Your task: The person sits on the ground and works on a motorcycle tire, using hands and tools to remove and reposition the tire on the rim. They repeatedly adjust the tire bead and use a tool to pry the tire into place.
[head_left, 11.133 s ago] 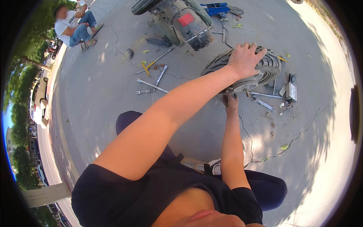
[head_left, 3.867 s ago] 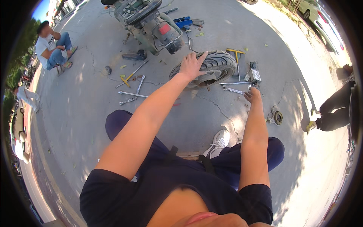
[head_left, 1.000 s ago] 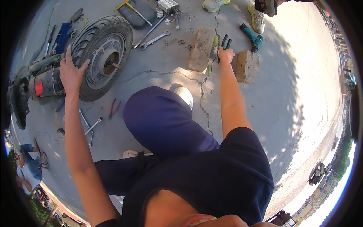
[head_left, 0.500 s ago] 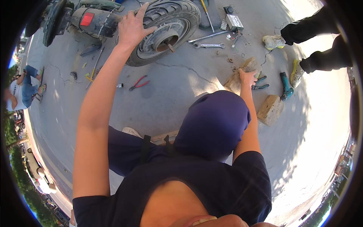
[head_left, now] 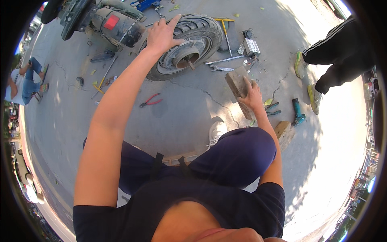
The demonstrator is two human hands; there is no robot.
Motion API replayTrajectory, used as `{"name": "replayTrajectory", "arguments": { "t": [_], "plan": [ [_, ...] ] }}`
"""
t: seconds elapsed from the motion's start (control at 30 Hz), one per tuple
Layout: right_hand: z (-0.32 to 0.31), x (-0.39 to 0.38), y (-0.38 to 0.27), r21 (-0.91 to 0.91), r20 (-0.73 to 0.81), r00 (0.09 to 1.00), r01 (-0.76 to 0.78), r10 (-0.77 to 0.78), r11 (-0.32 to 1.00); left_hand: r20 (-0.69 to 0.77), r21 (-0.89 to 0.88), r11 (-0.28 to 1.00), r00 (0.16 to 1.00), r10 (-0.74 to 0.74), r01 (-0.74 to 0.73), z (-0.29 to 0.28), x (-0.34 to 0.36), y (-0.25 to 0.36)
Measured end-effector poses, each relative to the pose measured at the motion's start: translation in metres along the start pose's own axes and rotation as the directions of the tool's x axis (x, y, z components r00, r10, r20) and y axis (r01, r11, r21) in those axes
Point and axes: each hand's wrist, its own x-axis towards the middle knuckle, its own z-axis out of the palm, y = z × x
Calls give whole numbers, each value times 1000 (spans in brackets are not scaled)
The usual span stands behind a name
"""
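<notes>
My left hand (head_left: 162, 36) rests on the upper left of a black treaded tyre (head_left: 203, 25), its fingers and thumb spread. The wheel stands tilted, its metal hub (head_left: 186, 57) and a short axle facing me. My right hand (head_left: 253, 97) grips the right side of a long wooden block (head_left: 236, 78), fingers over its edge. The block looks raised off the ground at its far end; whether its near end touches is unclear. Green-handled pliers (head_left: 273, 109) lie right of that hand. Red-handled pliers (head_left: 150, 100) lie below the wheel.
Beyond the block are a spanner (head_left: 221, 69), a long bar (head_left: 227, 60) and a metal box (head_left: 252, 46). A teal cordless drill (head_left: 298, 113) lies by a second wooden block (head_left: 284, 135). A person's shoes (head_left: 313, 97) stand at right; another person (head_left: 25, 82) sits far left.
My right hand has brought the wooden block up from the ground and leftward, toward the wheel. My left hand stays on the tyre. The view has shifted, and my white shoe now shows.
</notes>
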Motion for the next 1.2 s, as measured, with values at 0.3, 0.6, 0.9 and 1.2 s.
{"name": "replayTrajectory", "arguments": {
  "t": [0.3, 0.6, 0.9, 1.2],
  "plan": [
    [84, 14, -148, 96, 355, 340, 913, -871, 396, 46, 12, 1000, 999, 1, -1, -7, -1, -7],
    [209, -11, -224, 218, 8, -13, 976, -1000, -11, 19, -70, 995, 998, 65, -64, -9, 1, -1],
    [109, 24, -107, 306, -107, 887, 459, -449, 834, 3, -73, 995, 998, 67, -67, -10, -4, -2],
    [-21, -143, 207, 23, -332, 380, -912, 864, 410, -86, -85, 989, 990, 115, -122, -8, -9, -11]
  ]
}}
